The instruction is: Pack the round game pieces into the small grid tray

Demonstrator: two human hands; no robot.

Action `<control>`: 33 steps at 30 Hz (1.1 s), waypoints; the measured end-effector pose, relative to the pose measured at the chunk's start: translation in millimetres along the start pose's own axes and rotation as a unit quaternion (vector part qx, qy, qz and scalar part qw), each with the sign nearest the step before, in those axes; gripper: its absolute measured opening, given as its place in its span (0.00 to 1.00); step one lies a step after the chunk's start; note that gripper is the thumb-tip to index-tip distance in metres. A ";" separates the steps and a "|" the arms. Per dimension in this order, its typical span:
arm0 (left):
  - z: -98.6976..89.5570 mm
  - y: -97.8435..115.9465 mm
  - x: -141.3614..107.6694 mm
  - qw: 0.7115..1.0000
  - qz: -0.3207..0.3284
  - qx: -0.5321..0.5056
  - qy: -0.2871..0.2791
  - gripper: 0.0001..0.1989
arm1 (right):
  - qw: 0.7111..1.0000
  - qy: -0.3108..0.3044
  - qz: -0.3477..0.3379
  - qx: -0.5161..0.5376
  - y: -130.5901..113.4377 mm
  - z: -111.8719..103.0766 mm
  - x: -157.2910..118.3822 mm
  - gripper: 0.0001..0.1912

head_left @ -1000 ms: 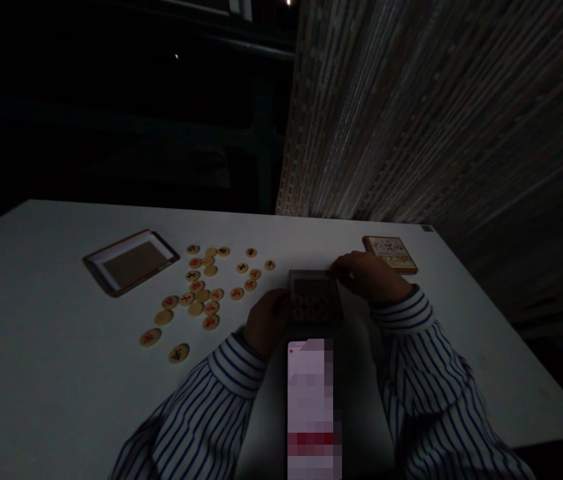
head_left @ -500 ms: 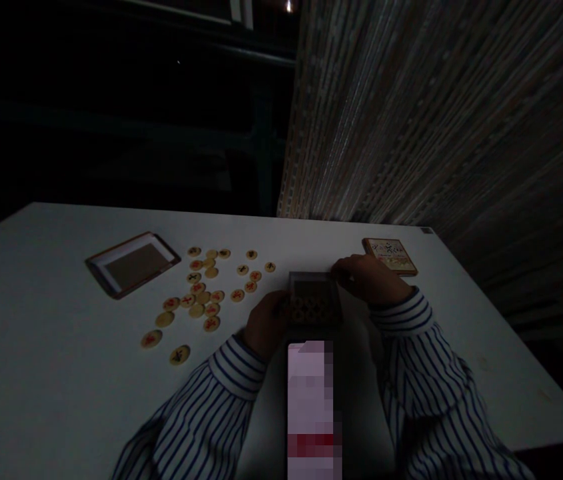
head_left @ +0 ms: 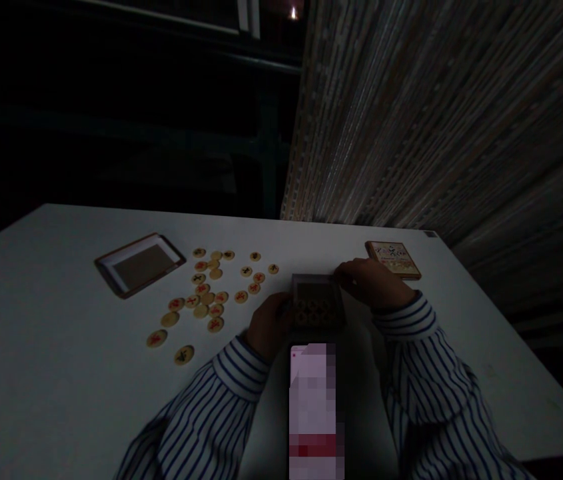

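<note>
In dim light a small open box (head_left: 317, 278) stands before me, with several round xiangqi pieces (head_left: 314, 317) in rows in its near part. My left hand (head_left: 270, 325) grips the box at its left side, fingertips partly lost in shadow. At the far right corner of the box, my right hand (head_left: 374, 283) has its fingers bent and closed on the edge. To the left, loose xiangqi pieces (head_left: 216, 324) with red or black characters lie scattered; some show a plain face.
A shallow brown-rimmed tray or lid (head_left: 175, 266) lies at the far left of the white table (head_left: 61, 373). At the back right is a flat box with printed characters (head_left: 395, 260). A lit phone (head_left: 311, 407) is between my forearms. A striped curtain (head_left: 386, 120) hangs behind.
The whole view has shifted slightly, so things appear a little further right. Both hands keep their places at the box, and the loose pieces lie as before.
</note>
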State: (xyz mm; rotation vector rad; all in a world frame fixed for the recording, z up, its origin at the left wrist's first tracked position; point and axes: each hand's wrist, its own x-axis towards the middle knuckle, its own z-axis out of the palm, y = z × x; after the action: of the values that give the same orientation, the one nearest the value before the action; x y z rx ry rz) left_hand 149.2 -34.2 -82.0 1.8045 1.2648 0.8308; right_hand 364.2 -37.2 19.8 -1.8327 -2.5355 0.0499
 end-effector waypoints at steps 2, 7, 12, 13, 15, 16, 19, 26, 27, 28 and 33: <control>-0.7 1.5 -0.3 1.000 -0.001 0.011 0.003 0.16 | 1.000 -0.006 0.005 -0.001 -0.6 -0.8 0.0 0.10; -1.7 4.2 -0.4 1.000 0.005 0.017 0.011 0.16 | 1.000 -0.010 0.009 -0.007 -1.9 -3.0 -0.6 0.10; -2.0 4.5 -0.3 1.000 0.003 0.009 0.015 0.16 | 1.000 -0.007 0.009 -0.007 -2.8 -3.7 -1.5 0.09; -2.0 4.5 -0.4 1.000 0.001 0.006 0.015 0.16 | 1.000 -0.005 0.008 -0.006 -2.6 -3.3 -1.5 0.09; -1.9 4.4 -0.6 1.000 -0.001 -0.005 0.014 0.16 | 1.000 -0.005 0.002 -0.003 -1.7 -1.9 -1.2 0.10; -1.7 4.4 -0.7 1.000 -0.001 -0.011 0.013 0.16 | 1.000 -0.005 0.002 -0.003 -1.0 -1.2 -1.1 0.10; -1.3 4.3 -1.0 1.000 -0.006 -0.015 0.015 0.16 | 1.000 -0.006 0.001 -0.002 0.9 0.3 -0.9 0.10; -3.0 6.3 -1.5 1.000 -0.001 0.003 0.016 0.16 | 1.000 0.003 -0.003 0.000 -0.2 -2.1 -2.6 0.10; -3.3 6.7 -1.5 1.000 0.000 0.006 0.017 0.16 | 1.000 0.003 -0.001 0.002 -0.5 -2.4 -2.6 0.10; -3.5 7.0 -1.4 1.000 0.001 0.008 0.017 0.16 | 1.000 0.003 0.000 0.003 -0.7 -2.5 -2.6 0.10; -3.5 8.2 -1.6 1.000 -0.001 0.004 0.018 0.15 | 1.000 -0.008 -0.004 0.001 -0.7 -2.2 -1.6 0.10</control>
State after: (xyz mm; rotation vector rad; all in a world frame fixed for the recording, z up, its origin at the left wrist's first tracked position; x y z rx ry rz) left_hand 149.5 -36.7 -73.3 1.8025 1.2947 0.8612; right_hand 364.1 -38.9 22.1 -1.8302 -2.5519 0.0688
